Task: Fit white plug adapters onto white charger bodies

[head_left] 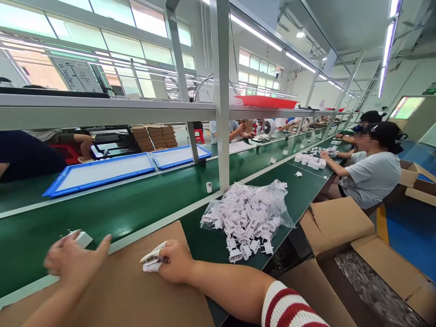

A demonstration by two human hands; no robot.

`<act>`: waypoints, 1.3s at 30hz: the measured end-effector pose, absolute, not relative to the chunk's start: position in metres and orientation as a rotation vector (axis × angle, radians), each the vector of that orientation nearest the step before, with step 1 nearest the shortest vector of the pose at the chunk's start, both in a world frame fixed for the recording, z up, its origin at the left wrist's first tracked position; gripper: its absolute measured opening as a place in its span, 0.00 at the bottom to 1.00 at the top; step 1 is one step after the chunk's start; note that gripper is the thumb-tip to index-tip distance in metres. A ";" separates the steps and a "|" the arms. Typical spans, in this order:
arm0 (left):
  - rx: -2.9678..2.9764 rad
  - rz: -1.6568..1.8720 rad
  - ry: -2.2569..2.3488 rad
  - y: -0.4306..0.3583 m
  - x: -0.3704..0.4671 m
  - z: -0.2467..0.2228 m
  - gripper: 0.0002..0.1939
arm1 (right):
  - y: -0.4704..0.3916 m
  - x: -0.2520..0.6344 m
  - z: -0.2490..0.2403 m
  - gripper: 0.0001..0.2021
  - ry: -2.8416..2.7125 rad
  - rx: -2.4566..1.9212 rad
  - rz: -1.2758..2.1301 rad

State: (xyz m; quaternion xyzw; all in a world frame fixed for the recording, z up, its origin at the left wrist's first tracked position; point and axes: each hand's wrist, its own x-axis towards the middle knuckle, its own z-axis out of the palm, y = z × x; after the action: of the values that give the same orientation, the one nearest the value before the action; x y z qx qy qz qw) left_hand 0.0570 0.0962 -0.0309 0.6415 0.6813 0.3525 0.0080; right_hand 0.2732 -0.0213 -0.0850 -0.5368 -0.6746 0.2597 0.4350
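My left hand (76, 259) reaches over the green belt at the lower left, fingers spread and somewhat blurred. Just behind its fingers a white plug piece (83, 239) rests on the belt; whether they touch cannot be made out. Above a brown cardboard sheet (119, 290), my right hand (177, 261) is closed, with white finger covers showing on its fingertips. A small white part (152, 265) is pinched there, partly hidden by the fingers. To the right of that hand, many white plug housings (243, 222) spill from a clear plastic bag onto the green table.
A metal post (222, 100) stands beyond the cardboard, carrying a long shelf (136, 111). Blue-framed trays (102, 175) lie past the belt. Open cartons (344, 222) stand at the right, near a seated person (371, 168). Small white pieces (209, 186) sit along the belt.
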 end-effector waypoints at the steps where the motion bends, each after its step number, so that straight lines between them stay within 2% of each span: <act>1: 2.017 1.084 2.059 0.084 0.065 -0.038 0.43 | -0.023 0.273 -0.086 0.03 -1.700 -1.353 0.585; 4: 2.213 0.972 1.576 0.049 0.084 -0.068 0.35 | -0.025 0.275 -0.085 0.05 -1.766 -1.388 0.473; 7: 2.378 0.828 1.289 0.030 0.087 -0.094 0.31 | -0.022 0.279 -0.083 0.06 -1.784 -1.397 0.527; 11: 2.525 0.697 1.220 0.028 0.084 -0.111 0.31 | -0.016 0.283 -0.078 0.04 -1.595 -1.425 0.695; 14: 2.577 0.651 1.275 0.031 0.088 -0.115 0.31 | -0.016 0.282 -0.075 0.07 -1.463 -1.414 0.793; 21: 2.582 0.557 1.391 0.030 0.111 -0.106 0.34 | -0.025 0.283 -0.061 0.12 -1.405 -1.388 0.816; 29: 2.124 0.916 1.189 0.018 0.099 -0.080 0.25 | -0.031 0.284 -0.070 0.17 -1.263 -1.329 0.937; 39: 1.993 0.880 1.168 0.014 0.099 -0.067 0.23 | -0.032 0.283 -0.065 0.20 -1.187 -1.284 1.065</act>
State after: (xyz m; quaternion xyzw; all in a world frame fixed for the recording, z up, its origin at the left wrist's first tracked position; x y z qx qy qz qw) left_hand 0.0994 0.0142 -0.0669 0.7614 0.4464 0.3362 0.3286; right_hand 0.2835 -0.0316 -0.0649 -0.5357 -0.4951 0.4441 0.5203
